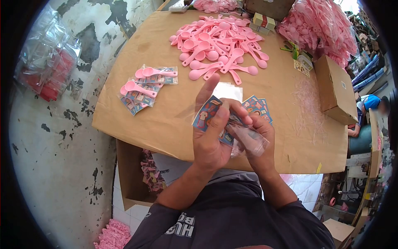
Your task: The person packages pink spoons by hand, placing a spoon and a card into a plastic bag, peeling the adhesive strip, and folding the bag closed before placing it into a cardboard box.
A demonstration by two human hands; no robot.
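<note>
My left hand (211, 133) holds a blue printed card (207, 114) between thumb and fingers, its index finger pointing up. Close against it, my right hand (259, 133) grips a clear plastic bag (251, 139); the two hands overlap, and part of the card lies by the bag. Behind the hands, more printed cards (258, 107) and a stack of clear bags (228, 90) rest on the table. A large pile of pink spoons (219, 43) is beyond them. To the left lie packed bags with a card and pink spoon (141, 89).
The brown-covered table (166, 124) holds a cardboard box (335, 89), a small box (263, 21) and a big bag of pink spoons (317, 31). Clear bags (49, 54) hang on the left wall. An open carton (134, 178) stands below. Another person (367, 103) is at far right.
</note>
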